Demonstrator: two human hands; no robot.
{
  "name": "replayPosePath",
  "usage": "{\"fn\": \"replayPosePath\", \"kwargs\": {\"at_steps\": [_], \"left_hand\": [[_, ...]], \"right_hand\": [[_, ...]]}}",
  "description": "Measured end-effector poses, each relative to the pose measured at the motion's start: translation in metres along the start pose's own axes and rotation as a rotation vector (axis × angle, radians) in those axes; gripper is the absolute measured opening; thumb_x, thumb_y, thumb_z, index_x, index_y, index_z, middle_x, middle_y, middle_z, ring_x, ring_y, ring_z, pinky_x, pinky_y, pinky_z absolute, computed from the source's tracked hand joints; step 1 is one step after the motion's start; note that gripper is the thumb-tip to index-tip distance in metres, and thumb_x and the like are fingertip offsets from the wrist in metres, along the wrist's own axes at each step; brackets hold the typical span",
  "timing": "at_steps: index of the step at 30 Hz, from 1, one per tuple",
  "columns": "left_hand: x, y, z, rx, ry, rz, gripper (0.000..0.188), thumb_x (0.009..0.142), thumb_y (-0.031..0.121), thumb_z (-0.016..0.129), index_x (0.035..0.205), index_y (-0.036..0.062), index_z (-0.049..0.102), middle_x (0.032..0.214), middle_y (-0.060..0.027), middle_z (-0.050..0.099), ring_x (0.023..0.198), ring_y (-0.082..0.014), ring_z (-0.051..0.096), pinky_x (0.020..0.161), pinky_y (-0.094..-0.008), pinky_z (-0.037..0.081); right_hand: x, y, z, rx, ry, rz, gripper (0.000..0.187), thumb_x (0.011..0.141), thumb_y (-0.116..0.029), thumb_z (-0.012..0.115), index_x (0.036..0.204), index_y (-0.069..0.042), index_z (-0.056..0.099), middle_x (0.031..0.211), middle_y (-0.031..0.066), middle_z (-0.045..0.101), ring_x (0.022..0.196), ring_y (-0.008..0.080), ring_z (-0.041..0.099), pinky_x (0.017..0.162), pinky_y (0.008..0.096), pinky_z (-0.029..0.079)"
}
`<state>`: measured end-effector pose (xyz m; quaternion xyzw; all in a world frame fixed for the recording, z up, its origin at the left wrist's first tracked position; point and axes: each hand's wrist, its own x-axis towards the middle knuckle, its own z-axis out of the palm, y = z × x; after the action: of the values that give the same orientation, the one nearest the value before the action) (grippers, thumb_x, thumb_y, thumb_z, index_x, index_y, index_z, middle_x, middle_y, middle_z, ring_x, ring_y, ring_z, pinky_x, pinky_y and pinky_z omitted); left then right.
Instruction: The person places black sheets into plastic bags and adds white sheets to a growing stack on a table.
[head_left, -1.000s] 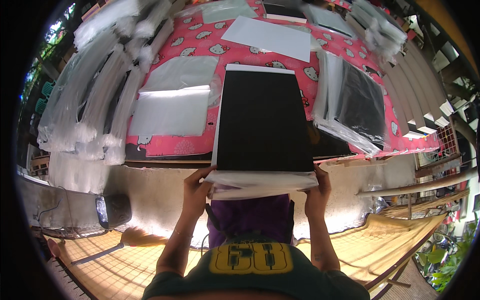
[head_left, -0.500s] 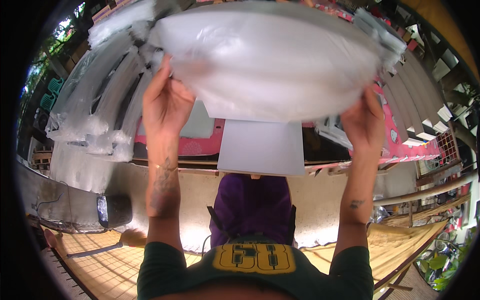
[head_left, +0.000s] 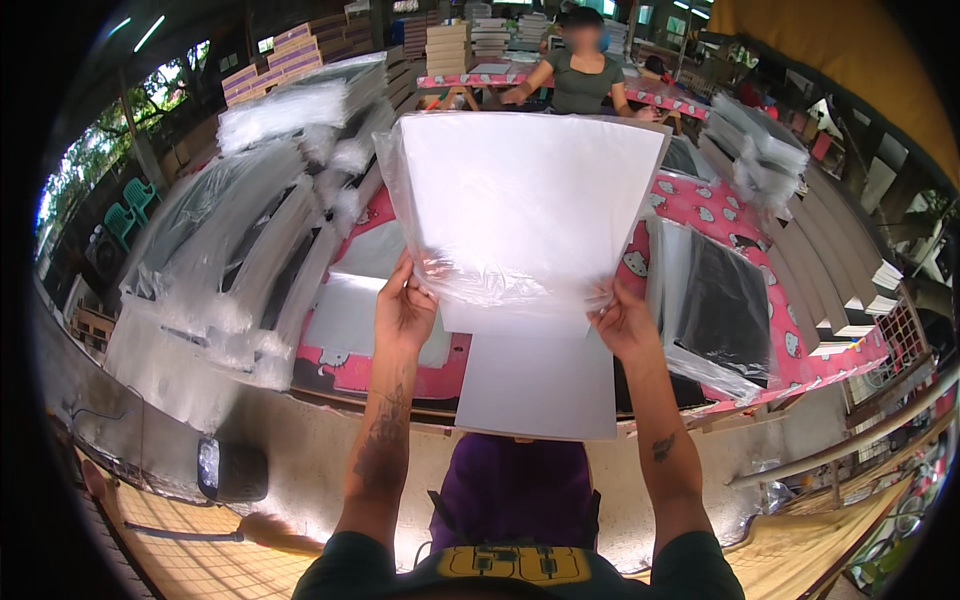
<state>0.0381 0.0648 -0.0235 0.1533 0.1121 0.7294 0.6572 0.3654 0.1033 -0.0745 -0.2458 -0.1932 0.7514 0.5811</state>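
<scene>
A clear plastic bag with a flat white board in it is held up in front of me, over the table. At its near left corner, my left hand pinches the plastic between thumb and fingers. The near right corner is gripped by my right hand in the same way. Below the bag, another white board lies at the table's near edge, its far part hidden by the bag. To the right of my right hand lies a black sheet in clear plastic.
Piles of plastic-wrapped panels stand on the left. Grey-edged boards are stacked on the right. A pink patterned cloth covers the table. Across from me, a person in a dark green shirt stands by another table. A broom lies at lower left.
The bag, blurred and bulging close to me before, is now lower and flatter, with the board's outline plain. Both hands have come closer together. The view now takes in more of the far background.
</scene>
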Motion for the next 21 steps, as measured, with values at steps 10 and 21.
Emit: {"fn": "replayPosePath", "kwargs": {"at_steps": [10, 21], "left_hand": [[-0.003, -0.023, -0.128, 0.255, 0.290, -0.099, 0.022, 0.091, 0.009, 0.053, 0.111, 0.0012, 0.057, 0.091, -0.0046, 0.064, 0.084, -0.0139, 0.060, 0.079, -0.0301, 0.048], [0.036, -0.094, -0.023, 1.235, -0.180, 0.053, 0.034, 0.094, 0.017, 0.054, 0.125, 0.0036, 0.049, 0.084, -0.0038, 0.057, 0.070, -0.0075, 0.048, 0.061, -0.0234, 0.041]], "right_hand": [[0.000, 0.055, -0.076, -0.012, 0.094, 0.105, 0.020, 0.093, -0.021, 0.054, 0.107, -0.008, 0.059, 0.094, 0.0062, 0.060, 0.086, 0.0160, 0.055, 0.085, 0.0324, 0.044], [-0.037, -0.012, -0.023, -0.728, 0.439, -0.269, 0.061, 0.092, -0.043, 0.054, 0.137, -0.007, 0.037, 0.111, 0.0099, 0.056, 0.098, 0.0171, 0.051, 0.071, 0.0384, 0.048]]}}
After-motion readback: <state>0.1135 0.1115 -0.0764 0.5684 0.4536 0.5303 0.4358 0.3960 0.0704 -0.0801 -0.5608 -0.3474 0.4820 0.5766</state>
